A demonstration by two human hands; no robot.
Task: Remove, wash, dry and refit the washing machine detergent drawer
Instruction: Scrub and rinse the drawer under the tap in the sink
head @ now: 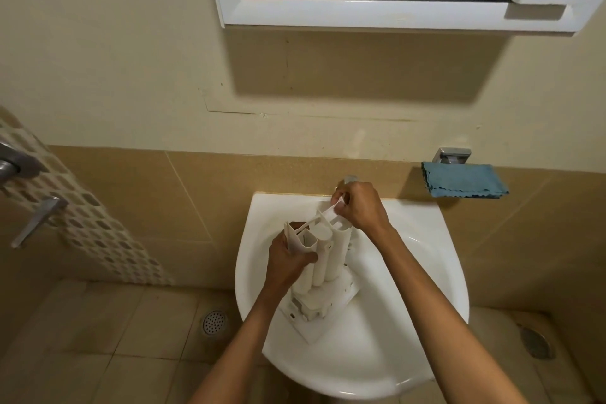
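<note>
The white plastic detergent drawer stands tilted over the white washbasin, its front panel low near me and its rounded underside facing up. My left hand grips its left side around the compartments. At the drawer's far end my right hand is closed on a thin white plastic piece. The tap is mostly hidden behind my right hand; I see no running water.
A blue cloth hangs from a metal holder on the tiled wall, right of the basin. A white mirror cabinet hangs above. Left stands a door handle. Floor drains sit on either side of the basin.
</note>
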